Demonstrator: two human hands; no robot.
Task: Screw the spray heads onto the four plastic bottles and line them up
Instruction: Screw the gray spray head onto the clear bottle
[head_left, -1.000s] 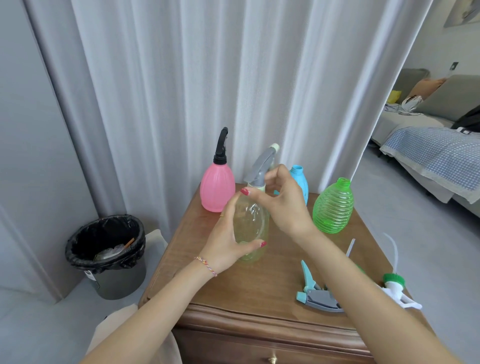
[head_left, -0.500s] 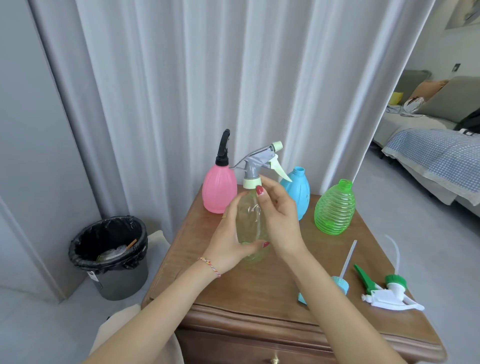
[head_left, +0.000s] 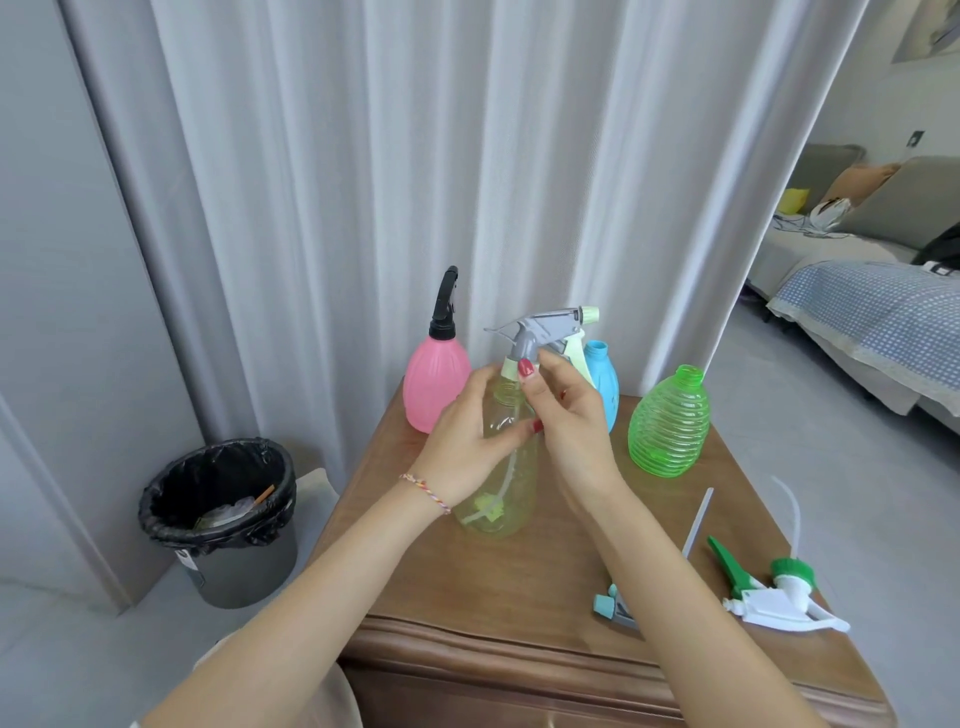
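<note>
Loose heads: near the lower right of the frame I see a green-and-white spray head and a blue-grey spray head, partly behind my right forearm, both lying on the bench.
Left hand: fingers curled round the clear yellow bottle, steadying it at frame centre.
Right hand: fingers pinching the collar of the grey spray head.
Bottle axis: upright, leaning slightly; nozzle points toward the right of the frame.
Progress: pink bottle capped; I judge this one mid-tightening.
Left: blue bottle and green bottle, farther back, both open-necked; lining up not done.
</note>
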